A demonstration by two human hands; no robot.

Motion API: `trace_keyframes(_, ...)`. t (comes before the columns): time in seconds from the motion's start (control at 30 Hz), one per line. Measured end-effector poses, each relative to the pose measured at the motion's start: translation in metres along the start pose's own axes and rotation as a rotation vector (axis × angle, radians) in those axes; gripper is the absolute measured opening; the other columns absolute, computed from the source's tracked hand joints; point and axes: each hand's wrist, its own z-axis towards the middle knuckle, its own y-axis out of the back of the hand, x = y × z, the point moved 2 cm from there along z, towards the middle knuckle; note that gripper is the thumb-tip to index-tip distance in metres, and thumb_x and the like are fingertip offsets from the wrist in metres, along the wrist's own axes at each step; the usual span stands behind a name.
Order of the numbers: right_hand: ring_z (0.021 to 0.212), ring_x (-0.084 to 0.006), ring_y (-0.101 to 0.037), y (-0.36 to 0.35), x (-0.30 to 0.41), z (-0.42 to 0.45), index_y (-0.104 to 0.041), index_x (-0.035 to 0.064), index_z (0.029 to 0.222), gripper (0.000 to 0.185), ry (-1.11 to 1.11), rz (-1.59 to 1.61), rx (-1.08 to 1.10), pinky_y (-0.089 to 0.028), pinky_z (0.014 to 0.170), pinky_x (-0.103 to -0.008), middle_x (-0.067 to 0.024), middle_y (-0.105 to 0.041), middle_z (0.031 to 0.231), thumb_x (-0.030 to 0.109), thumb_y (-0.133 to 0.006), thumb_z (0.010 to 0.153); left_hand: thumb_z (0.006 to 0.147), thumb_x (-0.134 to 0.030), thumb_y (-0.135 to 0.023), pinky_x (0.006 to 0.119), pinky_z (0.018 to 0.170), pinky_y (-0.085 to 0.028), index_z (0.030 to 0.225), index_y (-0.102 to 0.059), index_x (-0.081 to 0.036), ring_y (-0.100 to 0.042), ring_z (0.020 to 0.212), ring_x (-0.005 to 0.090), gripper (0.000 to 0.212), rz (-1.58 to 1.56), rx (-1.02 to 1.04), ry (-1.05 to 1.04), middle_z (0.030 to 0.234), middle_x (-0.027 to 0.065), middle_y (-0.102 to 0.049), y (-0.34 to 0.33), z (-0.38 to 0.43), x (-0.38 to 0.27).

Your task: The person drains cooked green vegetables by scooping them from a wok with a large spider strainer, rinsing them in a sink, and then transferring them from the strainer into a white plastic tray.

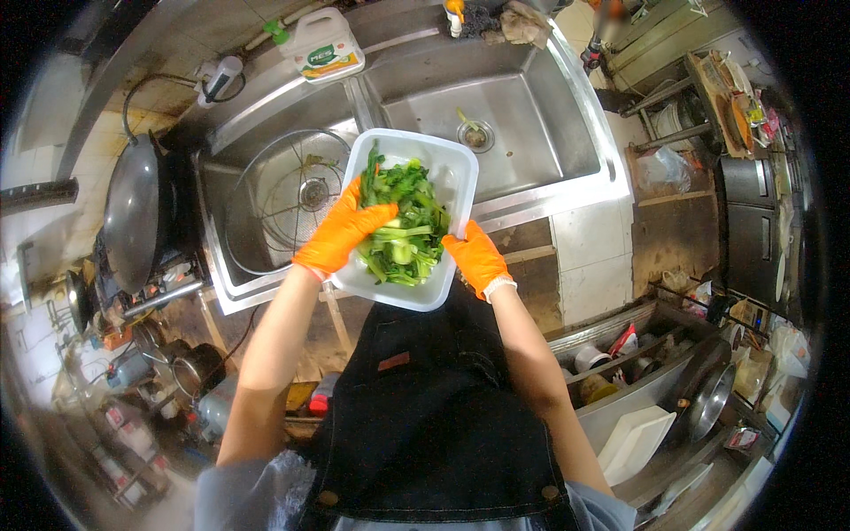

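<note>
A white rectangular plastic tub (455, 154) is held in front of my body, over the front edge of a two-basin steel sink (558, 188). Chopped leafy greens with pale stalks (405, 229) lie in it. My left hand (348, 229), in an orange glove, reaches over the tub's left side, its fingers spread on the greens; whether it grips any is unclear. My right hand (478, 259), gloved in orange too, grips the tub's right rim with the thumb at the edge.
A wire rack and strainer (292, 219) lie in the left basin. Scraps sit by the right basin's drain (476, 136). A detergent jug (325, 46) stands behind the sink. A wok (133, 212) is at left; shelves with a white tray (634, 441) are at lower right.
</note>
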Motion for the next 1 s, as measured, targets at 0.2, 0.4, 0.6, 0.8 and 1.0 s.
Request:
trace_keyframes(0.2, 0.114, -0.0369, -0.063, 0.008, -0.046, -0.013, -0.064, 0.005, 0.127, 0.047, 0.097, 0.115, -0.142, -0.048, 0.096, -0.0425, -0.0219, -0.068, 0.12, 0.038, -0.069, 0.094, 0.095, -0.01, -0.067, 0.029, 0.088, -0.051, 0.144, -0.051, -0.001, -0.061, 0.102, 0.0148, 0.052, 0.285, -0.371, 0.016, 0.126, 0.0098, -0.064, 0.047, -0.051, 0.072)
trace_keyframes(0.4, 0.101, -0.0339, -0.066, 0.014, 0.018, -0.042, -0.07, 0.0104, 0.107, 0.027, 0.637, -0.374, -0.642, -0.054, 0.087, -0.0443, -0.0136, -0.07, 0.105, 0.013, -0.075, 0.081, 0.093, -0.002, -0.069, 0.026, 0.086, -0.049, 0.135, -0.06, -0.002, -0.059, 0.099, 0.0128, 0.044, 0.645, -0.756, -0.108, 0.113, 0.0063, -0.064, 0.075, -0.107, 0.136)
trace_keyframes(0.6, 0.101, -0.0357, -0.068, -0.059, 0.049, -0.025, -0.074, 0.0141, 0.106, 0.025, 0.837, -0.501, 0.229, -0.054, 0.088, -0.0443, -0.0104, -0.073, 0.105, 0.01, -0.057, 0.088, 0.089, -0.014, -0.076, 0.03, 0.088, -0.049, 0.136, -0.059, -0.006, -0.058, 0.098, 0.0141, 0.052, 0.49, -0.686, 0.064, 0.107, 0.0054, -0.066, 0.077, -0.102, 0.195)
trace_keyframes(0.8, 0.111, -0.0342, -0.065, -0.031, 0.069, 0.022, -0.071, 0.0153, 0.118, 0.034, 0.729, -0.554, -0.215, -0.052, 0.094, -0.0442, -0.0125, -0.069, 0.122, 0.01, -0.055, 0.088, 0.09, -0.019, -0.073, 0.031, 0.077, -0.052, 0.134, -0.06, -0.008, -0.063, 0.086, 0.0168, 0.047, 0.292, -0.625, 0.173, 0.093, 0.0024, -0.068, 0.084, -0.096, 0.194)
trace_keyframes(1.0, 0.115, -0.0324, -0.063, 0.026, 0.068, -0.012, -0.067, 0.0121, 0.125, 0.035, 0.555, -0.244, -0.181, -0.05, 0.099, -0.04, -0.0126, -0.065, 0.131, 0.014, -0.059, 0.091, 0.095, -0.009, -0.066, 0.035, 0.08, -0.058, 0.128, -0.056, -0.006, -0.066, 0.092, 0.0187, 0.035, -0.226, -0.438, 0.396, 0.11, 0.0082, -0.067, 0.091, -0.085, 0.204)
